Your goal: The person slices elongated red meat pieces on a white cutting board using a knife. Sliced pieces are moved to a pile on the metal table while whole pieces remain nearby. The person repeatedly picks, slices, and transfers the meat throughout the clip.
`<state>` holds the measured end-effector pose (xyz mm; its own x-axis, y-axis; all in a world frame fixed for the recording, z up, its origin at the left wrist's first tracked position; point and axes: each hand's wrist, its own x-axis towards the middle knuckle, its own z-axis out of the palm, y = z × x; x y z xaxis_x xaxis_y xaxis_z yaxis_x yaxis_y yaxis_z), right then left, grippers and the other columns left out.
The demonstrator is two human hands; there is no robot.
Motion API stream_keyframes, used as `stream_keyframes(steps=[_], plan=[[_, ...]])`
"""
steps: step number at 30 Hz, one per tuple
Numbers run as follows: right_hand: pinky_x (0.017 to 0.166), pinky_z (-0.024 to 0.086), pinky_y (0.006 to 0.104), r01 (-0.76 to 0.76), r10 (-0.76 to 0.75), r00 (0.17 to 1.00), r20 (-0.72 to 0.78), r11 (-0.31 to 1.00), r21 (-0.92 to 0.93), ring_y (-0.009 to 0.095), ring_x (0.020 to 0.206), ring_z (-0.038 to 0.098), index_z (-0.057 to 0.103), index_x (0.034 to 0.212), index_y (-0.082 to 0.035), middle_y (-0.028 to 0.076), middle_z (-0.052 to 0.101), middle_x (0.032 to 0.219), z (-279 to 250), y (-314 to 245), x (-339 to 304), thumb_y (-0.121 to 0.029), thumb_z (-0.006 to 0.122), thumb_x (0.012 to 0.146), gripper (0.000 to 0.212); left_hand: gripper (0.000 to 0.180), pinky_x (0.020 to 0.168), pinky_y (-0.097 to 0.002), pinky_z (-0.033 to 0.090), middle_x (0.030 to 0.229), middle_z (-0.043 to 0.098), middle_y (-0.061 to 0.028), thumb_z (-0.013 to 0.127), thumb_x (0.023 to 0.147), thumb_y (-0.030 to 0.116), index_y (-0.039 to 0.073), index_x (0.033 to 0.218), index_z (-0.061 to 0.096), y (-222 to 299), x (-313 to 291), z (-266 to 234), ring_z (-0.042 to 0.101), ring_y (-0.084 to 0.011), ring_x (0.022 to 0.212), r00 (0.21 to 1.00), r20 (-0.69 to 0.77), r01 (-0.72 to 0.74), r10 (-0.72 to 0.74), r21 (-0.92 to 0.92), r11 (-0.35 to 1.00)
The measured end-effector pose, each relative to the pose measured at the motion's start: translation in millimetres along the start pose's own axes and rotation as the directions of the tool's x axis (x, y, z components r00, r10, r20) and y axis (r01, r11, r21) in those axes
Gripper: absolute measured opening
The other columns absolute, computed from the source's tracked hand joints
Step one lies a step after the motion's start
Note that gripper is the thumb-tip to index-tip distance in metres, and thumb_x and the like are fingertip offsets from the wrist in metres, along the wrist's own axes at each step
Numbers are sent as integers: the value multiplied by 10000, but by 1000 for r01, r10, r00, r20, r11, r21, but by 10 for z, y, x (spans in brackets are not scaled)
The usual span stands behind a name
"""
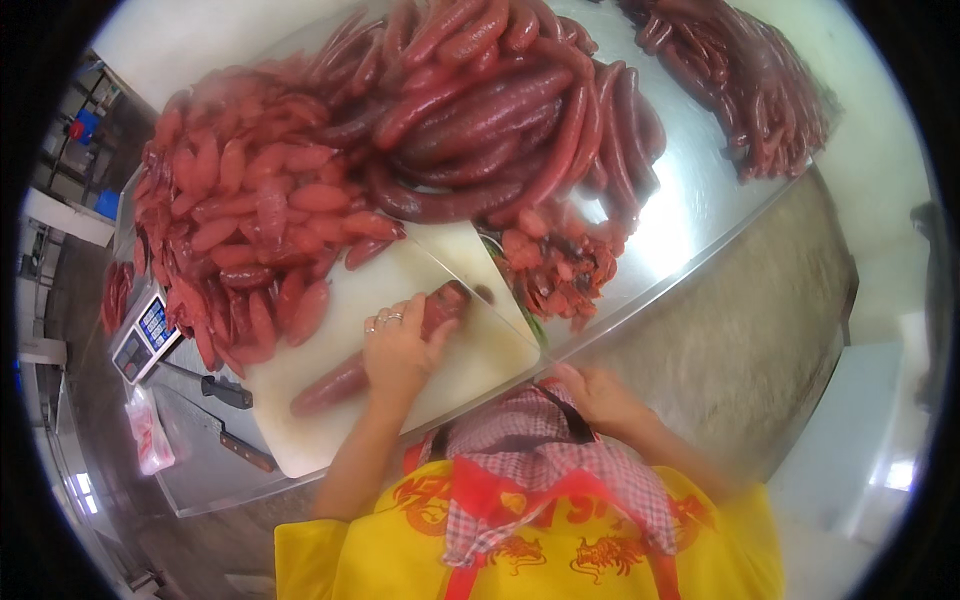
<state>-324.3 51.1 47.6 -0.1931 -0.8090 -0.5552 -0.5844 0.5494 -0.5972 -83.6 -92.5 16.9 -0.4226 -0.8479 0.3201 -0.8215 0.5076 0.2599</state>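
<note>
A thick dark-red sausage lies slantwise on the white cutting board. My left hand, with rings on a finger, is closed over its middle. Off the board, at the table's near edge, my right hand is against the checked apron; its fingers are mostly hidden, so I cannot see whether it holds anything. Beyond the board, slant-cut sausage pieces are heaped at the left. Long whole sausages are piled in the middle. Small reddish scraps lie right of the board.
Left of the board lie a black-handled knife and a wooden-handled knife. A scale and a plastic-wrapped pack are farther left. More thin sausages are piled on the metal table at the far right.
</note>
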Motion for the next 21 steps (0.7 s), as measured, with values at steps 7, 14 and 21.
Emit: stream_keyframes(steps=[7,14,21], plan=[[616,462,360,-375,378,925,29,900,223,203,621,572,613,824,23,84,571,660,-534,561,-468,-594,402,969,669,501,807,-396,439,944,655,-103,794,721,392,60,1066,644,87,-70,-86,614,-283,879,998,-21,-65,63,-147,987],[624,470,404,190,-191,977,-94,982,-20,365,654,612,618,911,3,197,608,668,-676,322,30,-492,434,997,535,346,868,-394,358,1009,604,-36,791,723,317,128,968,637,291,-207,-95,548,-247,963,979,-205,-20,9,-51,999],[612,490,475,447,-439,890,122,788,-423,436,655,621,646,897,-32,220,613,645,-976,-206,380,-502,497,965,498,340,842,-385,353,997,586,-20,835,668,243,152,937,647,301,-350,93,536,-234,950,939,-344,-27,-20,-133,991]])
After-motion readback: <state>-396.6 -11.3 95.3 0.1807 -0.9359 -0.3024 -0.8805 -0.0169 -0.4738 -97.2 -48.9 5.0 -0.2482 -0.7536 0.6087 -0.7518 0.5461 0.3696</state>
